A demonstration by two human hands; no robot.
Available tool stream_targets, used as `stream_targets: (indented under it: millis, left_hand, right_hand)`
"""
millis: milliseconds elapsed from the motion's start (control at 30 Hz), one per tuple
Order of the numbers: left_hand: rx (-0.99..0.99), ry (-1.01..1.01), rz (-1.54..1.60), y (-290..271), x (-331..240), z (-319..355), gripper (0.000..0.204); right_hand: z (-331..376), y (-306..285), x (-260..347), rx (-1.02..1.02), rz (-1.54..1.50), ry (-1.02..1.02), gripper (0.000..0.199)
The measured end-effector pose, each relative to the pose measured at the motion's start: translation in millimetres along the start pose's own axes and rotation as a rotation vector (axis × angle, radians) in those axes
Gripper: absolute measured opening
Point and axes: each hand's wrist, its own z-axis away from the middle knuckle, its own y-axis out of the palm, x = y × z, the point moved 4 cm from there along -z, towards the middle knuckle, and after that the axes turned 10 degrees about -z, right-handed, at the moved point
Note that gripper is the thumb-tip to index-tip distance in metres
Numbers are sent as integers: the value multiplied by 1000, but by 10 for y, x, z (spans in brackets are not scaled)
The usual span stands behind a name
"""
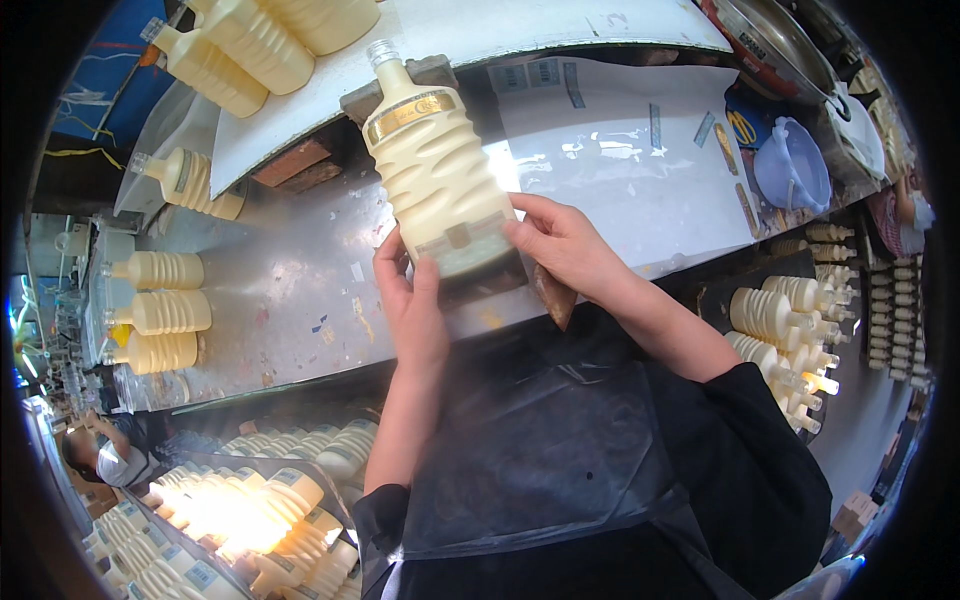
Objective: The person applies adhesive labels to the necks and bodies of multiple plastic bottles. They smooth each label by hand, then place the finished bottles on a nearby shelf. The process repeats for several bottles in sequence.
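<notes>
Two bare hands hold one cream-coloured ribbed bottle on a steel worktable, its long axis running from the hands up and slightly left, the clear screw neck pointing away from the person and the base toward them. A gold band circles its shoulder. The bottle's lower end is partly covered by the fingers and by a label, so its base edge is hard to make out, and whatever dark block lies under the bottle is mostly hidden. The left hand rises from a bare forearm, its fingers together and pressed flat against the lower left corner of the bottle. The right hand comes in from a black sleeve at the right, fingers bent and closed on the lower right corner. Further right, a blue plastic jug stands near the table's rim
</notes>
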Motion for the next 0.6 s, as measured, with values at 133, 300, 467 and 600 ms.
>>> stream_targets:
  millis: [133,300,467,600]
  left_hand:
    - [-5,-40,68,17,-7,4,49]
    - [-8,-41,116,31,-15,8,48]
    - [39,-10,273,3,-90,-16,58]
    - [19,-31,32,21,-95,-46,66]
  right_hand:
    - [-8,-10,-7,-8,7,36,44]
    - [-16,-45,-40,-39,-22,-26,36]
    - [-8,-228,385,-142,-295,1,22]
    - [175,265,714,-91,316,-390,24]
